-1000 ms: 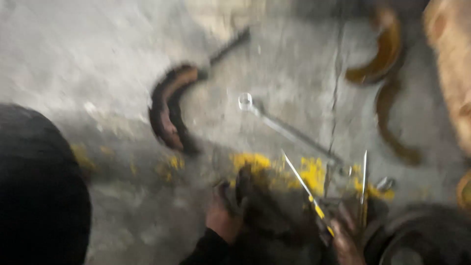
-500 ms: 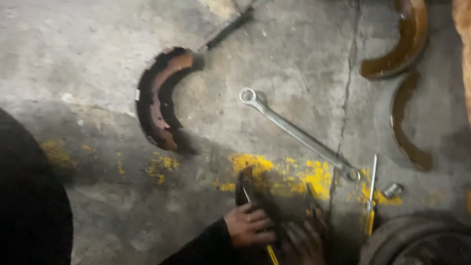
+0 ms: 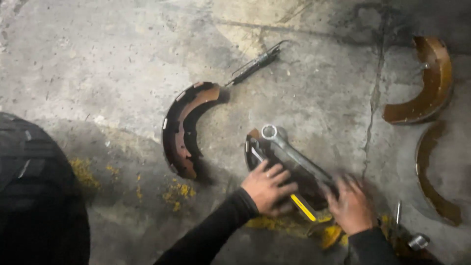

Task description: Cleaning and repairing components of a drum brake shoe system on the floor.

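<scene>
A dark brake shoe (image 3: 255,147) lies on the concrete floor under both my hands. My left hand (image 3: 267,189) presses on its middle with the fingers curled over it. My right hand (image 3: 351,203), blurred, grips the shoe's right end. A silver ring wrench (image 3: 289,149) lies slanted across the shoe, its ring end just above my left fingers. A yellow-handled tool (image 3: 301,207) pokes out between my two hands; which hand touches it is unclear.
A second brake shoe (image 3: 184,127) lies to the left, with a black spring (image 3: 255,64) beyond it. Two rusty shoes (image 3: 427,83) (image 3: 431,181) lie at the right. A dark tyre (image 3: 34,196) fills the lower left. A small metal part (image 3: 417,240) sits by my right wrist.
Both hands have come up from the bottom edge with the dark brake shoe, which now sits beneath the wrench. The yellow-handled tool went from upright in my right hand to low between the hands.
</scene>
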